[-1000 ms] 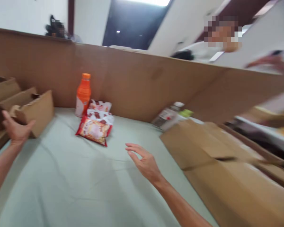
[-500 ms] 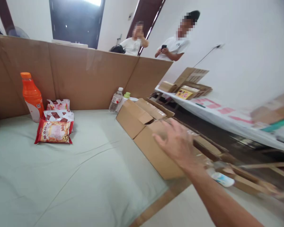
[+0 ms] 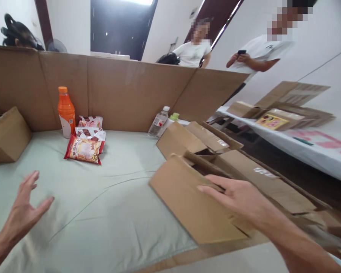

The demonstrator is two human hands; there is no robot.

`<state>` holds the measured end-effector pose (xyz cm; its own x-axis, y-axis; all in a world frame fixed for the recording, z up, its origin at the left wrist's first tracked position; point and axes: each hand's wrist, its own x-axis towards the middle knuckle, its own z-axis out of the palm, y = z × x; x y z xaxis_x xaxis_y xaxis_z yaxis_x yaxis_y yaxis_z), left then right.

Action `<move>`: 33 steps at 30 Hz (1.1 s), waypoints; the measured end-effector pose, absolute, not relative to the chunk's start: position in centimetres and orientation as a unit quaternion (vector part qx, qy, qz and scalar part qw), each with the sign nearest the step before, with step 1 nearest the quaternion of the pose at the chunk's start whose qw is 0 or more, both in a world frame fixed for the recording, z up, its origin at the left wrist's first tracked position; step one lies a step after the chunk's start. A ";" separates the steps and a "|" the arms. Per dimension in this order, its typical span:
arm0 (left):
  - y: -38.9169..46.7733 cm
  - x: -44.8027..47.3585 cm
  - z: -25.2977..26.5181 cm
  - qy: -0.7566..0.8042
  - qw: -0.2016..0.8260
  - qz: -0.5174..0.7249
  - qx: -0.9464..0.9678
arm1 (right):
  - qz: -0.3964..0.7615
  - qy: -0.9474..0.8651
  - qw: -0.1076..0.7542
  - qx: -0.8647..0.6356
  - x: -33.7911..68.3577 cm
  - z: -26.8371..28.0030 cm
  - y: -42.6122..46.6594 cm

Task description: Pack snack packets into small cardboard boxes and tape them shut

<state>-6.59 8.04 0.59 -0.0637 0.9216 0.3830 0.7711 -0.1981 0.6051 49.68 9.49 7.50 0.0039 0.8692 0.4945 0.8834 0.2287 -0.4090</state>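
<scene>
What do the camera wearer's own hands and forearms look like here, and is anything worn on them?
The left hand and right hand are both ungloved, with slender fingers. No ring, watch or bracelet shows, nor any printed marking. The visible forearms are bare.

Bare hands, slim fingers, forearms bare too

The single head-worn camera faces forward and steeply down over the cloth-covered surface. Both hands register at close range: left hand lower left, right hand lower right. The dark door, upper centre, stands farther off.
</scene>
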 end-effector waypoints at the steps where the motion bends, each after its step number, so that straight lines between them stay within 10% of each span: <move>1: 7.7 -5.4 0.8 0.590 0.107 0.373 0.708 | 0.013 -0.734 0.300 -0.609 47.3 8.1 8.7; 13: 2.1 -2.3 0.4 0.426 0.396 0.313 0.751 | 0.369 -0.896 0.095 -0.227 31.3 15.2 3.1; 25: 0.8 -2.4 -1.4 0.440 0.383 0.324 0.745 | 0.077 -0.942 -0.043 -0.324 28.1 7.6 4.0; 33: 1.3 -2.3 0.7 0.396 0.312 0.302 0.809 | 0.097 -0.925 0.209 -0.302 29.4 8.7 4.9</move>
